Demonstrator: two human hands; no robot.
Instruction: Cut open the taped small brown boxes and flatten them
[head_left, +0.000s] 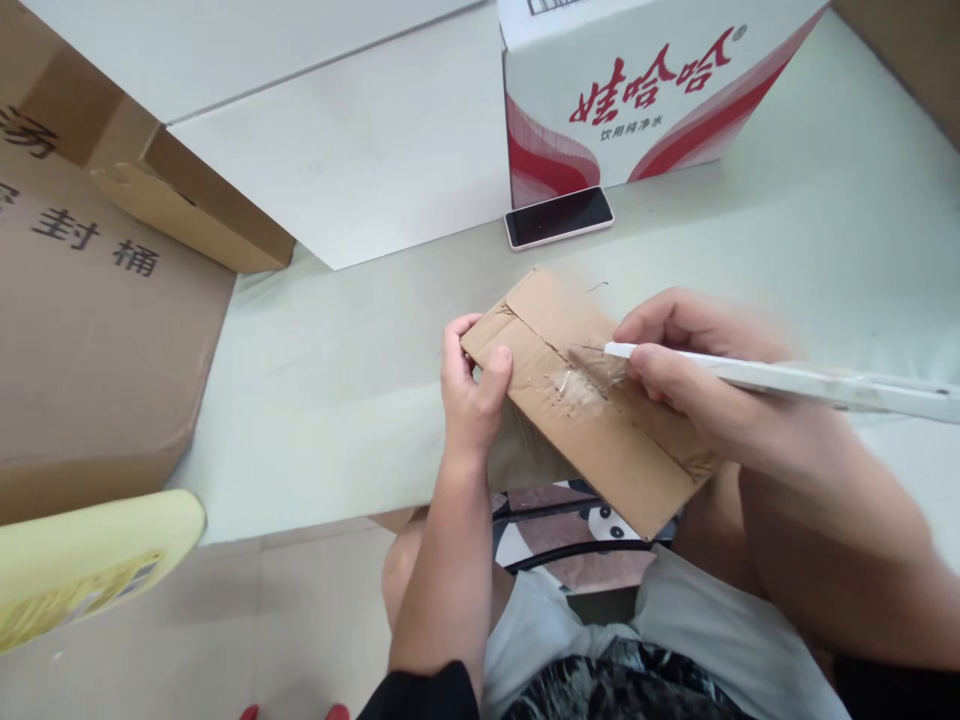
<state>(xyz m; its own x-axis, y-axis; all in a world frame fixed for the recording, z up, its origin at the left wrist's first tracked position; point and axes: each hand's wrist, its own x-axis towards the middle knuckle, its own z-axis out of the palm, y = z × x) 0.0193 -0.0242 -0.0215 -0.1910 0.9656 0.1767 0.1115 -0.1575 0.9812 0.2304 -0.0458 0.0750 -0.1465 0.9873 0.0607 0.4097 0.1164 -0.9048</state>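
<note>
My left hand [476,385] grips the left end of a flat brown cardboard box [600,440], thumb on top and fingers round the far edge. The box is tilted over the front edge of the table. A seam runs along its top, with a shiny, clear, crumpled patch like tape or glue beside the middle. My right hand [697,370] is closed on a long white stick [750,373] with a thin dark tip. This tip points at the seam; whether it touches the cardboard I cannot tell. Motion blurs the back of the right hand.
A phone [559,218] lies on the pale green table [360,370] before a white-and-red carton [637,110]. White boxes [360,160] stand beside it. Large brown cartons [97,330] fill the left, with a yellow bottle-like object [97,565] nearer me. A panda-patterned item [592,525] shows below the table edge.
</note>
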